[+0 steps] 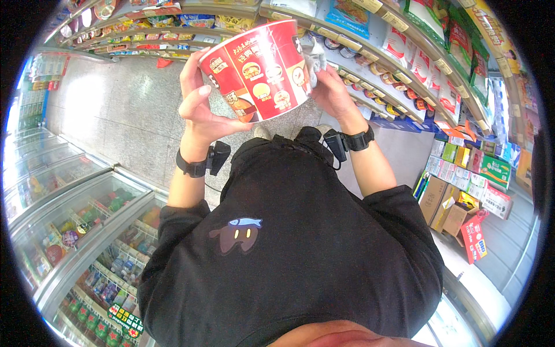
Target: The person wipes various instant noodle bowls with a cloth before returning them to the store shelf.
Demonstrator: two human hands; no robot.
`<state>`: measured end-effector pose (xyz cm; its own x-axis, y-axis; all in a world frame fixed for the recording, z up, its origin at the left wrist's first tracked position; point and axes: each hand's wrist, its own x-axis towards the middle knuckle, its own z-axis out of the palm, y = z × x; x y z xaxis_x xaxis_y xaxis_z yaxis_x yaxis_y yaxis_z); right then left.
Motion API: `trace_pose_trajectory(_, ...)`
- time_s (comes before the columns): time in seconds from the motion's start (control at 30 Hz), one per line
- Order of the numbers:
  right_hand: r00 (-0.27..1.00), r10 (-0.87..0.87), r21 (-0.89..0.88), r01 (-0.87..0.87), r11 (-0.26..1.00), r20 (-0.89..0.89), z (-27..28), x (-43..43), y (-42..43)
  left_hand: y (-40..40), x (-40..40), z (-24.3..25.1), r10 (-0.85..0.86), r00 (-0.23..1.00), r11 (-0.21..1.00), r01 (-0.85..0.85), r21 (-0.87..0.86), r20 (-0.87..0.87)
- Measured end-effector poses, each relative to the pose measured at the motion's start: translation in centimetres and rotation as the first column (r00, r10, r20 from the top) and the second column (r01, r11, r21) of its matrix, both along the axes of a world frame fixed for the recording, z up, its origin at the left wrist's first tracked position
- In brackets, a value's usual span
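Note:
A red and white instant noodle cup (262, 73) is raised in front of me, tilted, with printed pictures of food on its side. My left hand (199, 102) grips it, fingers around the rim side and thumb under the lower edge. A crumpled grey cloth (315, 60) is in my right hand (334, 92), pressed against the right side of the cup. Part of the cloth is hidden behind the cup. Each wrist wears a black strap with a small black device.
Shelves with bagged goods (451, 47) and jars (381, 76) curve along the right. Packaged noodles (195, 21) line the far shelf. Glass-topped display coolers (91, 225) stand at the left. Cardboard cartons (438, 201) are stacked at the right. Tiled floor (121, 99) lies beyond my hands.

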<state>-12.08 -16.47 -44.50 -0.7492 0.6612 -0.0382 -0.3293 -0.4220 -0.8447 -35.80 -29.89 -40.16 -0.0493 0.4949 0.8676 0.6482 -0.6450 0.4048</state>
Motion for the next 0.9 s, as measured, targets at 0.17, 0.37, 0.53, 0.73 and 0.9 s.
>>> trace_pose_trajectory(0.17,0.984,0.027,-0.241,-0.07,0.968,-0.178,-0.2,-0.4,-0.5,-0.1,0.2,0.3,0.083,0.996,0.967,-0.087,-0.241,-0.026)
trace_pose_trajectory(0.37,0.993,-0.112,-0.096,0.114,0.989,0.032,0.1,-0.3,-0.3,0.3,1.2,2.4,0.205,0.956,0.851,-0.281,-0.444,-0.212)
trace_pose_trajectory(0.53,0.977,-0.198,-0.143,0.208,0.968,0.084,0.3,-0.6,-1.4,-0.1,0.9,4.5,0.178,0.938,0.705,-0.332,-0.627,-0.297)
trace_pose_trajectory(0.73,0.925,-0.366,0.201,0.341,0.918,0.103,-0.1,-0.9,-2.0,0.1,1.4,3.5,0.217,0.941,0.673,-0.336,-0.659,-0.258)
trace_pose_trajectory(0.9,0.895,-0.418,0.402,0.329,0.854,0.156,1.3,-1.3,-2.6,0.5,0.8,2.6,0.228,0.891,0.682,-0.433,-0.589,-0.392)
